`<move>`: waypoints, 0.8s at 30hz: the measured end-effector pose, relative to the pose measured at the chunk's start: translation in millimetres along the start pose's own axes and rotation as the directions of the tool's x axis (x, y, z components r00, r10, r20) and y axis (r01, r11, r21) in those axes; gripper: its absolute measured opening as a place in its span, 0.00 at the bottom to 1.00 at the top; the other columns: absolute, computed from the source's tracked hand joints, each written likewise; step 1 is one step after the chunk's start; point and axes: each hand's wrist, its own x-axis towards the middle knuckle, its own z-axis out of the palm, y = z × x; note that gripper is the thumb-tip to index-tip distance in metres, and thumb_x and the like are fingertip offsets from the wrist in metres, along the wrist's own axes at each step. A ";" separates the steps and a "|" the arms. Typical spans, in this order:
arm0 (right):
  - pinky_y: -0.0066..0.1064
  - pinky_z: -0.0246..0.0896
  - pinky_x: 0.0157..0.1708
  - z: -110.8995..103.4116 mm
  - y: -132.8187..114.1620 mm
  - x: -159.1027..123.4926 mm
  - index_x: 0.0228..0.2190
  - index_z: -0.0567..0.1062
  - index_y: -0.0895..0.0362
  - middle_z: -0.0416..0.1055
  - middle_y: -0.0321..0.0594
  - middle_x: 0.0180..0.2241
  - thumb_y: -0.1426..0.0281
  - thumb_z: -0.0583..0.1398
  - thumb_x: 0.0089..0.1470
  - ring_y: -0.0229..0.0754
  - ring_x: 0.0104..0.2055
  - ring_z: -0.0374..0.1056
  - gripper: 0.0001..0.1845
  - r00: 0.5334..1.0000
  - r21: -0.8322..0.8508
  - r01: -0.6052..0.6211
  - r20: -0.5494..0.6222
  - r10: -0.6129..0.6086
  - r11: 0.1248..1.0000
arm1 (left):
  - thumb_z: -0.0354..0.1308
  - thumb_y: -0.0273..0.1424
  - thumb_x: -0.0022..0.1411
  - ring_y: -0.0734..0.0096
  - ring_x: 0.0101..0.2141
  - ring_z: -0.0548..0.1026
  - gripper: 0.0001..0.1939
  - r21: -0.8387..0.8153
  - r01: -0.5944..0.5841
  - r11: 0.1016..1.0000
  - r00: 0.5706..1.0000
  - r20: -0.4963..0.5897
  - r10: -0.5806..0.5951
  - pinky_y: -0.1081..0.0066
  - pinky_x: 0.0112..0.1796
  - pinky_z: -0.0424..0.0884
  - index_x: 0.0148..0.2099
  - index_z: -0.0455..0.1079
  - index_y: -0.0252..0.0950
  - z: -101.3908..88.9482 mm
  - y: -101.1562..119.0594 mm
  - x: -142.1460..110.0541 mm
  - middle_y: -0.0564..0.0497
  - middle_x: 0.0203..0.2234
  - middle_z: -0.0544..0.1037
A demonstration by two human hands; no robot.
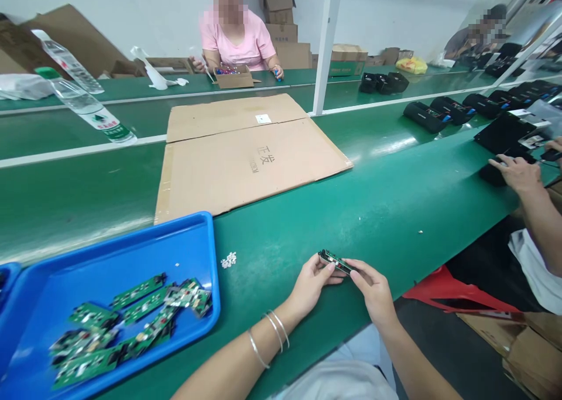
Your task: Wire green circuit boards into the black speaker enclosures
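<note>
A narrow green circuit board [337, 262] is held above the green tabletop, close to my body. My left hand [312, 281] pinches its left end, and my right hand [371, 284] has its fingers on the right end. Dark parts and small pale components show along the board's upper side. Left of my hands lies a small cluster of tiny white pieces [229, 260] on the table. Further left, a blue tray [184, 231] holds several loose circuit boards [144, 315], heaped partly over one another.
A flattened cardboard sheet [219, 160] lies ahead, with water bottles [94, 112] to its left. Across the bench a person in pink [235, 37] sits by a small box [232, 78]. At right, a co-worker's hand [520, 174] touches a black device. Black speaker-like units [425, 116] line the bench.
</note>
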 end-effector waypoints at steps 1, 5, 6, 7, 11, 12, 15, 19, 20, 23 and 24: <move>0.42 0.65 0.48 -0.1 -0.1 0.2 0.37 0.79 0.52 0.75 0.43 0.42 0.59 0.63 0.50 0.48 0.46 0.69 0.14 1.000 -0.008 0.003 0.000 -0.003 1.000 | 0.65 0.40 0.53 0.63 0.34 0.78 0.17 0.002 0.000 1.000 1.000 -0.001 0.000 0.65 0.38 0.74 0.37 0.68 0.32 0.0 0.1 0.0 0.48 0.32 0.75; 0.41 0.66 0.47 0.3 1.1 -0.8 0.37 0.79 0.53 0.75 0.44 0.41 0.59 0.62 0.51 0.48 0.45 0.69 0.14 0.999 -0.038 0.032 -0.006 -0.033 0.999 | 0.65 0.41 0.53 0.65 0.33 0.78 0.17 0.010 0.000 1.000 1.000 -0.001 0.000 0.65 0.39 0.74 0.36 0.68 0.32 -0.1 0.0 0.3 0.48 0.31 0.76; 0.41 0.66 0.47 0.4 1.5 -1.3 0.37 0.79 0.52 0.74 0.44 0.42 0.59 0.62 0.51 0.48 0.46 0.69 0.13 0.999 -0.047 0.047 -0.008 -0.048 0.998 | 0.64 0.41 0.53 0.65 0.33 0.78 0.17 0.012 0.000 1.000 1.000 0.001 0.000 0.66 0.39 0.74 0.36 0.68 0.32 0.0 0.1 0.5 0.48 0.31 0.76; 0.41 0.65 0.48 0.4 2.0 -1.6 0.37 0.79 0.52 0.74 0.44 0.42 0.60 0.61 0.52 0.48 0.46 0.69 0.13 0.998 -0.059 0.066 -0.006 -0.066 0.996 | 0.64 0.41 0.53 0.65 0.33 0.78 0.17 0.013 -0.001 1.000 1.000 0.004 0.001 0.66 0.39 0.74 0.35 0.67 0.32 0.1 0.3 0.6 0.48 0.31 0.76; 0.42 0.62 0.51 -0.9 3.3 -2.4 0.40 0.78 0.49 0.73 0.42 0.44 0.62 0.59 0.55 0.47 0.49 0.67 0.12 0.989 -0.139 0.149 0.047 -0.143 0.979 | 0.64 0.40 0.53 0.67 0.33 0.77 0.16 0.020 -0.008 1.000 1.000 0.015 0.008 0.67 0.39 0.74 0.35 0.68 0.32 0.6 1.7 0.9 0.49 0.30 0.75; 0.42 0.62 0.51 -1.3 3.6 -2.4 0.40 0.78 0.49 0.73 0.42 0.44 0.63 0.58 0.56 0.47 0.49 0.66 0.12 0.986 -0.157 0.162 0.060 -0.154 0.974 | 0.64 0.40 0.53 0.67 0.34 0.77 0.16 0.020 -0.010 1.000 1.000 0.016 0.010 0.67 0.39 0.74 0.35 0.68 0.32 0.6 1.9 1.0 0.49 0.31 0.75; 0.42 0.63 0.50 -1.7 4.7 -2.4 0.41 0.78 0.49 0.72 0.42 0.45 0.64 0.58 0.56 0.47 0.49 0.67 0.12 0.982 -0.183 0.185 0.062 -0.177 0.965 | 0.66 0.39 0.51 0.67 0.35 0.76 0.16 0.023 -0.012 1.000 1.000 0.020 0.012 0.67 0.39 0.73 0.35 0.68 0.32 0.2 1.6 1.4 0.49 0.31 0.75; 0.42 0.64 0.49 -0.9 5.7 -2.7 0.41 0.77 0.49 0.72 0.42 0.45 0.65 0.57 0.57 0.47 0.48 0.67 0.12 0.975 -0.220 0.220 0.052 -0.214 0.950 | 0.68 0.37 0.49 0.66 0.36 0.76 0.17 0.026 -0.015 1.000 1.000 0.020 0.014 0.67 0.39 0.73 0.35 0.68 0.32 -0.5 0.1 1.7 0.48 0.33 0.75; 0.42 0.64 0.49 -0.8 5.7 -2.9 0.42 0.77 0.49 0.72 0.42 0.44 0.66 0.57 0.57 0.47 0.48 0.67 0.12 0.973 -0.233 0.231 0.053 -0.225 0.945 | 0.68 0.37 0.49 0.67 0.36 0.75 0.17 0.026 -0.016 1.000 1.000 0.017 0.015 0.67 0.39 0.73 0.35 0.68 0.32 -0.4 -0.3 1.7 0.48 0.33 0.75; 0.41 0.65 0.48 -0.3 5.8 -3.9 0.42 0.77 0.48 0.72 0.41 0.44 0.67 0.58 0.56 0.46 0.47 0.68 0.12 0.962 -0.274 0.273 0.067 -0.265 0.922 | 0.68 0.38 0.47 0.68 0.34 0.75 0.18 0.028 -0.020 0.999 1.000 -0.003 0.020 0.68 0.37 0.74 0.36 0.68 0.33 0.5 -1.2 1.6 0.49 0.32 0.74; 0.40 0.65 0.48 0.1 6.0 -4.4 0.42 0.77 0.47 0.72 0.41 0.44 0.68 0.58 0.56 0.46 0.47 0.68 0.12 0.957 -0.288 0.289 0.074 -0.280 0.913 | 0.68 0.38 0.48 0.68 0.34 0.74 0.19 0.029 -0.024 0.999 1.000 -0.013 0.024 0.68 0.36 0.74 0.36 0.68 0.33 0.9 -1.5 1.5 0.50 0.32 0.74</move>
